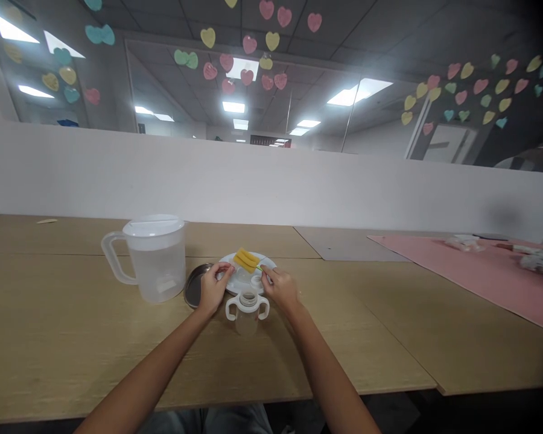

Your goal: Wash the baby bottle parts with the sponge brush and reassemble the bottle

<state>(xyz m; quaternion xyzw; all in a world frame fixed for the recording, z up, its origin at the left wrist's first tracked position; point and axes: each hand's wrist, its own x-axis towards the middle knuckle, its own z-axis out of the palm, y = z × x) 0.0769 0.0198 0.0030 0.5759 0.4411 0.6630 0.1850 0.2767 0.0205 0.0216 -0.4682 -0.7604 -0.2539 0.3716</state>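
Note:
A yellow sponge or folded cloth (247, 260) lies on a white plate (271, 263) at the middle of the table. My left hand (214, 287) reaches the plate's left edge, thumb and fingertips pinched together beside the yellow piece; what they hold, if anything, is too small to tell. From the right, my right hand (278, 284) pinches a thin green stick-like piece (259, 267) against the yellow piece's corner. Small clear and white parts (256, 281) sit on the plate between the hands. Nearer me stands an upright, uncapped baby bottle (247, 312) with two white handles.
A lidded translucent pitcher (158, 265) stands at the left, its handle outward. Partly behind my left hand rests a dark round metal dish (193, 288). A pink mat (470, 274) with plastic-wrapped items (464, 242) covers the right side. A white wall (271, 187) borders the table's back.

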